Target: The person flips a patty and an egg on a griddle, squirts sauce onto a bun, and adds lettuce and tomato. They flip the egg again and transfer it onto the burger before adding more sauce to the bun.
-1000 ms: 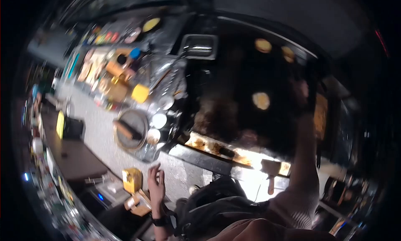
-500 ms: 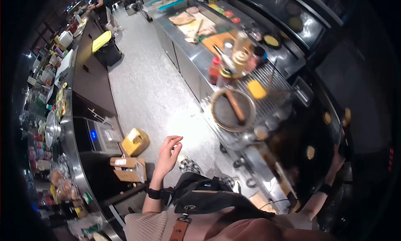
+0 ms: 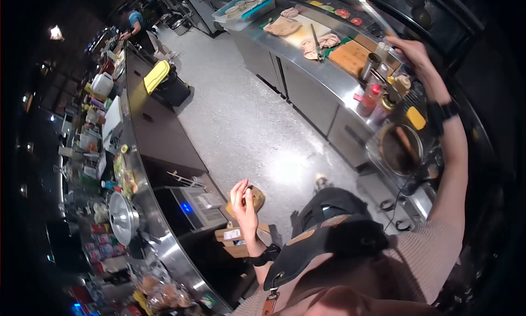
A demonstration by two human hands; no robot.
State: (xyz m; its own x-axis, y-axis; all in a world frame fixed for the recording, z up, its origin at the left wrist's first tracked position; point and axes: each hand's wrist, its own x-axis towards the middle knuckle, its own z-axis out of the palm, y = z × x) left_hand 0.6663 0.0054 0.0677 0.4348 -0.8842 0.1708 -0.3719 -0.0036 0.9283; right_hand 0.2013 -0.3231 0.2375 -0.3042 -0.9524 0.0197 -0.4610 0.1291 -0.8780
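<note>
My right hand is raised over the back counter, its fingers closed around the handle of a long metal utensil. The far end of that utensil is blurred and runs to the top edge of view. Below my right hand stand sauce bottles, among them a red-capped squeeze bottle, and a metal cup. My left hand hangs in the air over the floor with loosely bent fingers apart and nothing in it. Behind it on the floor are a yellow container and a cardboard box.
A round pan with a brown handle lies at the right, near a yellow block. Farther up are a wooden board and a plastic tub. A yellow-lidded bin and a person are at the left counter.
My view has swung right and my body turned. My right hand has gone from low over the dark cooking surface up to the back counter, carrying the utensil. My left hand stays empty.
</note>
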